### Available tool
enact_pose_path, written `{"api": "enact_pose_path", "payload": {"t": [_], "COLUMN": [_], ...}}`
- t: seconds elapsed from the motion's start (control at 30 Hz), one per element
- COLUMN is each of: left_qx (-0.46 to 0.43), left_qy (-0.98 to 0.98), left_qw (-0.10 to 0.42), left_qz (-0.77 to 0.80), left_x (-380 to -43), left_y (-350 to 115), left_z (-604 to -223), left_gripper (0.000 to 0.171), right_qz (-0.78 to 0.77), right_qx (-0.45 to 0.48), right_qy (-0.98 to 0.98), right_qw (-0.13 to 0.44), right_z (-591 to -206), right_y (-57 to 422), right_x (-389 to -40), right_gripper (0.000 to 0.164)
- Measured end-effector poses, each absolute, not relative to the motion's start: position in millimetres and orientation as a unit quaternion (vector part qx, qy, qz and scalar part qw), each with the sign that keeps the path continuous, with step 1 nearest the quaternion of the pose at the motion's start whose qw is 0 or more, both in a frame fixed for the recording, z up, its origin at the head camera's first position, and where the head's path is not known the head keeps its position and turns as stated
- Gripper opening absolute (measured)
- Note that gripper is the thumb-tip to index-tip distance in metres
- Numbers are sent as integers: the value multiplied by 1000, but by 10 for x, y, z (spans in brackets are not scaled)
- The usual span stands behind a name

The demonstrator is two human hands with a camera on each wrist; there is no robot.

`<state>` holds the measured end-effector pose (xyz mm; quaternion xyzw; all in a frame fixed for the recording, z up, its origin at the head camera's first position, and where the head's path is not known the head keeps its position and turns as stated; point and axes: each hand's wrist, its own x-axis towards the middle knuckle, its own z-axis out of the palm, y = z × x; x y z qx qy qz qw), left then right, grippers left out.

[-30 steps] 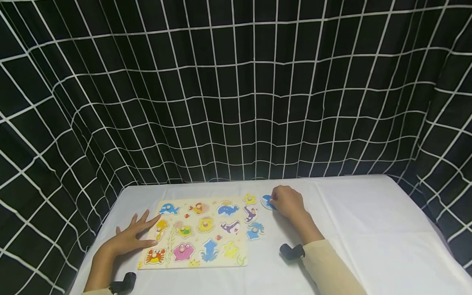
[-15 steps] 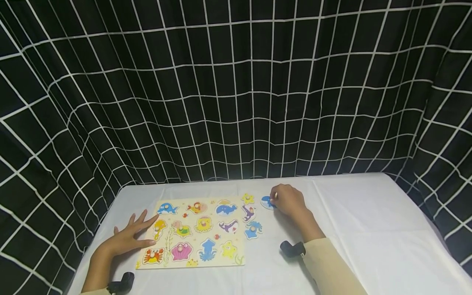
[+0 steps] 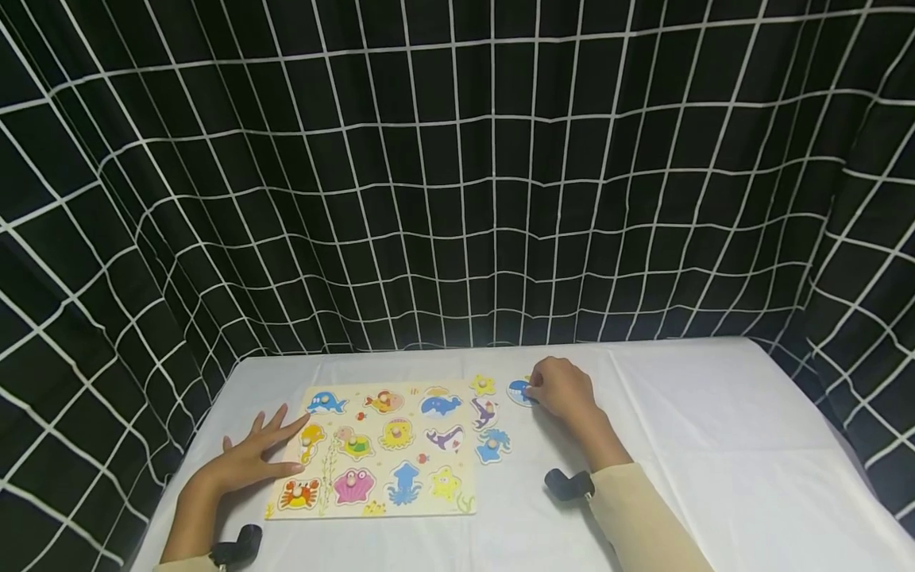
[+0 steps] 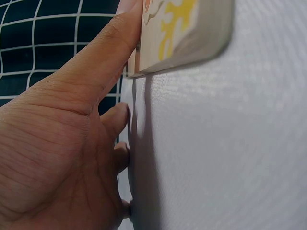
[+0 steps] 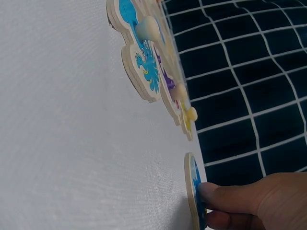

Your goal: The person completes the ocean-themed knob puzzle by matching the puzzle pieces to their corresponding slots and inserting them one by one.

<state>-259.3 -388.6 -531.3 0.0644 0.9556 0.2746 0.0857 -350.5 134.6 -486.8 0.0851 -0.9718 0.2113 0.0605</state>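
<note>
My left hand (image 3: 246, 461) lies with fingers spread at the left edge of a wooden peg puzzle board (image 3: 372, 508). Its thumb and index finger touch the board's edge; the left wrist view shows the thumb (image 4: 103, 52) along the side. Right of the board, my right hand (image 3: 565, 389) pinches a blue whale puzzle piece (image 3: 518, 391). In the right wrist view that whale piece (image 5: 191, 191) stands out close over the white cloth, the thumb against its face and its knob hidden by the fingers.
Loose knobbed pieces lie along the board's right edge: a yellow starfish (image 3: 483, 385), a purple dolphin-like piece (image 3: 484, 413) and a blue squid-like piece (image 3: 493, 447). Several sea animals fill the board's left and middle. A black curtain (image 3: 457, 238) with white grid lines surrounds the table.
Both hands stay nearly in place. Beside the right fingers the whale piece has shifted slightly, and a bit of yellow on it now shows. The head view wavers a little.
</note>
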Motion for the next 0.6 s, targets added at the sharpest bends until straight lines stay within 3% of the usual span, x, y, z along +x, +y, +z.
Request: {"api": "enact_pose_path", "payload": {"t": [0.3,0.6], "left_qx": [62,74], "left_qy": [952,951], "left_qw": [115,99], "left_qz": [276,284], "left_x": [-2476,-2503], "left_y": [-3714,-3795], "left_z": [-4993,-5108], "left_gripper": [93,89], "right_qz": [201,233], "right_qx": [97,113], "right_qy": [-973,-964], "right_qw": [67,66], "right_z": [-4847,-4757], "right_y": [1350,1297], "right_x": [-3524,-3490], "right_gripper": [15,14]}}
